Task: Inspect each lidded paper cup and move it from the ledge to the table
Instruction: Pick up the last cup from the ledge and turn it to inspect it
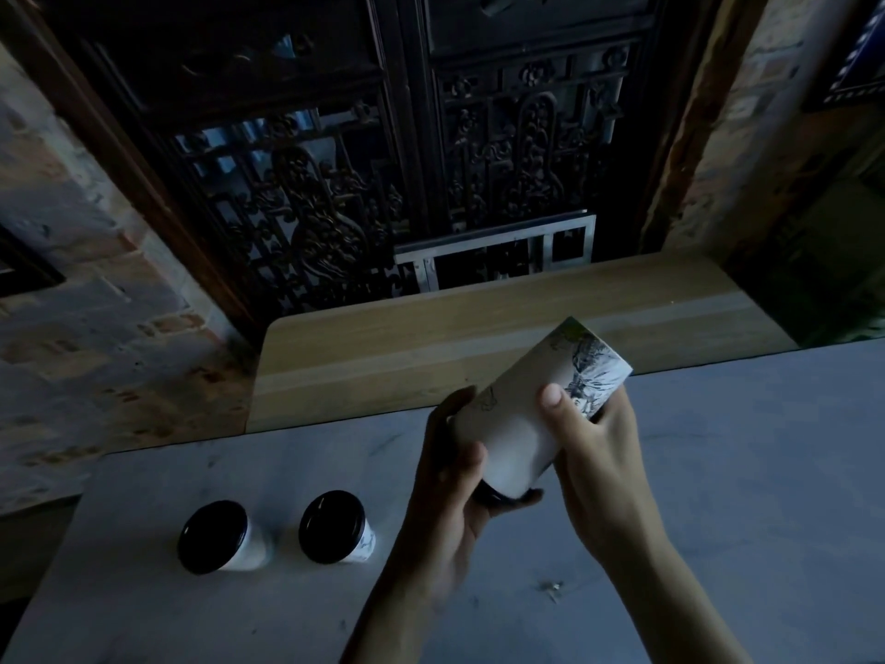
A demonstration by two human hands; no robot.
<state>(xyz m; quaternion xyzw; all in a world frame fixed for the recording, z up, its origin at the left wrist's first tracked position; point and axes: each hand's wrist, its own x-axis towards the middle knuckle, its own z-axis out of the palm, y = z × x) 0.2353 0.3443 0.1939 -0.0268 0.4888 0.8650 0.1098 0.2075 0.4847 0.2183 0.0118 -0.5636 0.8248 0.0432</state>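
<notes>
Both hands held one lidded paper cup (pixel 522 414) above the grey table (pixel 718 472), close to its far edge where it met the wooden ledge (pixel 431 337). That held cup was tipped over, its black lid (pixel 493 496) pointing down toward the person and its printed base end raised toward the ledge. Left hand (pixel 450 476) curled round the lid end, thumb lying across the white wall and the fingers wrapped underneath. Right hand (pixel 603 452) gripped the upper half from the right side, thumb pressed on the wall just beside the dark printed drawing, fingers curled behind the cup and mostly hidden.

Two more cups stood upright on the table near its left edge, well apart from the hands. A left cup (pixel 218 539) and a right cup (pixel 335 529) stood just beside each other without touching, each capped with a black lid; the right one showed a bit of print on its side.

No cup stood on the ledge, which ran along the far side of the table. Behind it rose a dark carved wooden screen (pixel 383 184), with rough brick wall (pixel 96 280) to the left. A small scrap (pixel 553 588) lay on the table near the right forearm; what it was could not be told.
</notes>
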